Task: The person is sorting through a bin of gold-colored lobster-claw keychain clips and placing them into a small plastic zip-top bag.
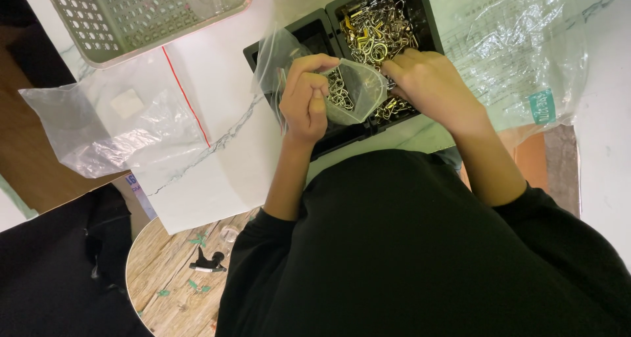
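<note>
head view: two hands, left hand (304, 100), right hand (430, 80); one small bag (358, 90); one black tray (319, 31).

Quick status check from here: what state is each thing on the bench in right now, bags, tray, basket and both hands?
Small clear bag: held open, some metal clips inside.
Left hand: gripping the small clear bag's mouth.
Right hand: fingers down among the metal clips, at the bag's opening.
Black tray: right compartment full of metal clips.
Zip bag with red seal line: lying flat, crumpled.
Large clear bag: crumpled, lying flat.
Perforated basket: upright, partly out of view.
</note>
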